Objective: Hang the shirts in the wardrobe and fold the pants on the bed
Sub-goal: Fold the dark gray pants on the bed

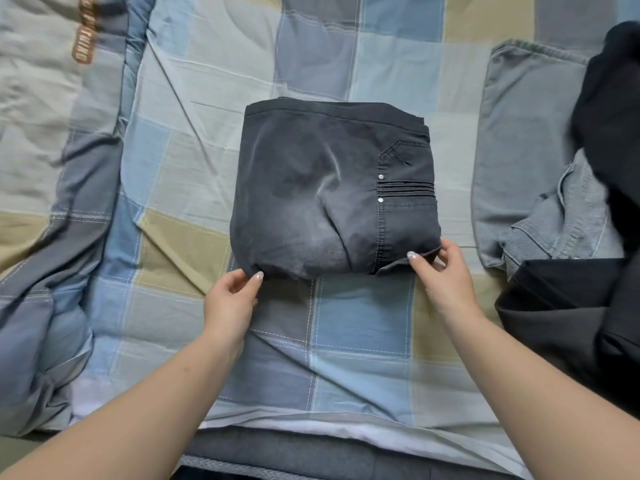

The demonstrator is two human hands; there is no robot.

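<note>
We have 1 pair of dark grey pants (332, 188) already folded into a compact, roughly square packet in the middle of the bed (360, 327), and we judge this pair almost finished, needing only a last tidy of its near edge. Our left hand (230, 299) pinches the packet's near left corner between thumb and fingers, and our right hand (445, 275) pinches the near right corner, where a loose hem edge sticks out a little. To the right lies a light blue denim pair (533, 161), partly folded but with its lower end rumpled, and over and beside it sits a heap of black clothing (588, 320); we cannot tell whether that heap holds pants or shirts. No wardrobe shows, so we judge the hanging part unknowable from here, and at least 2 garments look left to sort. The grey pants are a soft, faded woven cloth, paler along the creases, with a stitched pocket, 2 small metal rivets and a ribbed panel on the right side. The bed cover is thin, wrinkled cotton in blue, grey and olive checks, and a padded quilt (52, 168) bunches along the left.
</note>
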